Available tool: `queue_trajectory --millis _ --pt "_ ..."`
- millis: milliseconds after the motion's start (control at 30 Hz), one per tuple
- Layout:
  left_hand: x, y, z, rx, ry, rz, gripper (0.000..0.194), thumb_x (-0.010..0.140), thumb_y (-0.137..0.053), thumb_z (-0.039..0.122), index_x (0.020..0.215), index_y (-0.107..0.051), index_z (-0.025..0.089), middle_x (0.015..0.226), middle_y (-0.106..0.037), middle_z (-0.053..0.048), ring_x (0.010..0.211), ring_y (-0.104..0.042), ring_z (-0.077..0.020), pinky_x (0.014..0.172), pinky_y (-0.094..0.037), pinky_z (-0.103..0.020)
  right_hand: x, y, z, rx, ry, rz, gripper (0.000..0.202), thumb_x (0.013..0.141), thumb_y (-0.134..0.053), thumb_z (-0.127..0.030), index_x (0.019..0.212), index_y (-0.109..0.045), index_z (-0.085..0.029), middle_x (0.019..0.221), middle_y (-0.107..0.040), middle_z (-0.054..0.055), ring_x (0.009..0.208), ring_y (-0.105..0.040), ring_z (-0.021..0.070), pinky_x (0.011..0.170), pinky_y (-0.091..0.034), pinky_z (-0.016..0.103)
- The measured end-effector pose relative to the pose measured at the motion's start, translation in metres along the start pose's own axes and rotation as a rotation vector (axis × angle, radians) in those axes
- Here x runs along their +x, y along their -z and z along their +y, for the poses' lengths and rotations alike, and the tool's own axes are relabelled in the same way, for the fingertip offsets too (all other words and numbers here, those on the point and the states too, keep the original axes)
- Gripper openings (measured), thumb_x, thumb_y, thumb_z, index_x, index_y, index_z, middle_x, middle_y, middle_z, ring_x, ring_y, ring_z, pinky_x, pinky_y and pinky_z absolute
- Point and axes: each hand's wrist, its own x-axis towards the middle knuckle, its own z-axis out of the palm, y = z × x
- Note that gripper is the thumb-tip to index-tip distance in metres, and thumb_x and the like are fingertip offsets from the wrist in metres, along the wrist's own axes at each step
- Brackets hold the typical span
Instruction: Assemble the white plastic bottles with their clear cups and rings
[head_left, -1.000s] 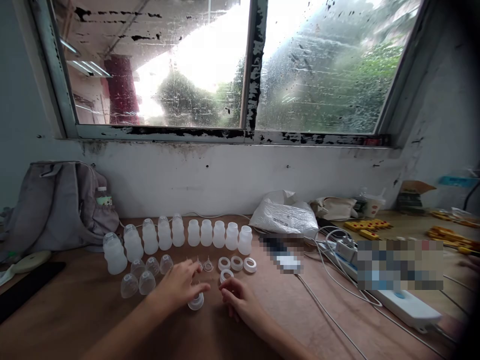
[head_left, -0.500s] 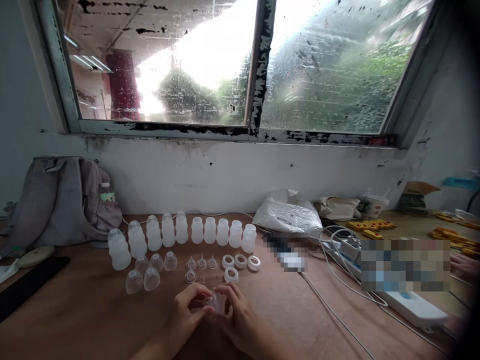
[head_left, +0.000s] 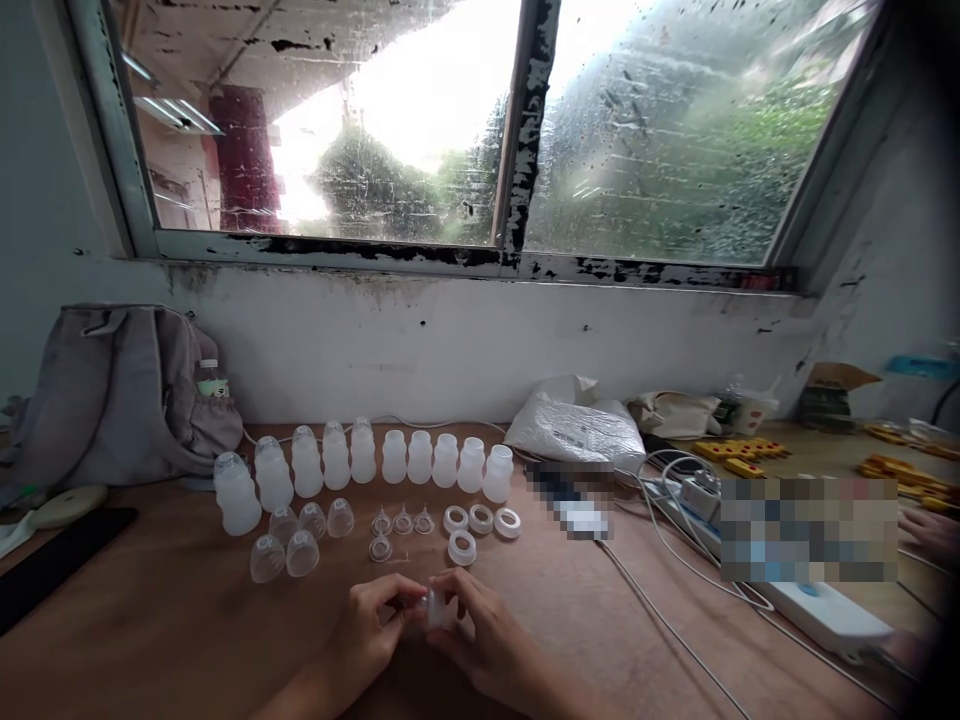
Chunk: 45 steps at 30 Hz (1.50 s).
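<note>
While both hands meet above the near part of the worktop [head_left: 187, 620], the head view shows one small translucent part [head_left: 433, 607] held between them. The left hand [head_left: 373, 622] has its thumb and index fingers drawn together at the part's left side. The right hand [head_left: 484, 632] has its fingers curled over the part's right side, with a narrow gap between thumb and index; its lower fingers are partly hidden. The exact form of the part cannot be told, because the fingers cover much of it.

Beyond the hands, four clear teats [head_left: 380, 546] stand in a back row of three with one in front. To their right, four white collar rings [head_left: 461, 548] lie in the same pattern, all apart from the hands. Five clear dome caps [head_left: 302, 554] are grouped to the left of the teats.

Behind these components, ten frosted bottles stand upright in a curved row: five capped bottles [head_left: 274, 475] at left and five open-necked bottles [head_left: 445, 462] at right. A white power strip [head_left: 825, 615] lies at far right.
</note>
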Motion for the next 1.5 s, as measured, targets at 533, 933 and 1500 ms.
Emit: queue_trajectory --millis 533,933,1500 --pt "0.016 0.024 -0.014 0.615 -0.373 0.139 0.016 0.074 -0.053 0.023 0.089 -0.058 0.021 0.082 -0.062 -0.003 0.082 -0.054 -0.0185 0.077 -0.040 -0.034 0.008 0.025 0.004 -0.221 0.037 0.173 0.030 0.077 -0.046 -0.021 0.107 -0.045 -0.022 0.097 -0.052 0.006 0.082 -0.052 0.0154 0.072 -0.042 0.026" --pt "0.046 0.014 -0.026 0.804 -0.274 0.155 0.016 0.070 -0.049 0.021 0.086 -0.050 0.019 0.080 -0.059 -0.002 0.082 -0.051 -0.0197 0.084 -0.028 -0.040 0.015 0.040 0.026 -0.576 -0.271 0.322 0.018 0.075 -0.046 -0.035 0.066 -0.043 -0.020 0.070 -0.052 0.000 0.057 -0.050 0.0124 0.050 -0.033 0.021" --pt "0.043 0.014 -0.030 0.808 -0.275 0.188 0.022 0.073 -0.048 0.023 0.095 -0.049 0.020 0.081 -0.059 -0.003 0.082 -0.052 -0.0196 0.087 -0.026 -0.040 0.018 0.036 0.052 -0.465 -0.382 0.222 0.015 0.066 -0.046 -0.018 0.079 -0.038 -0.019 0.079 -0.051 0.003 0.068 -0.052 0.0165 0.060 -0.038 0.025"
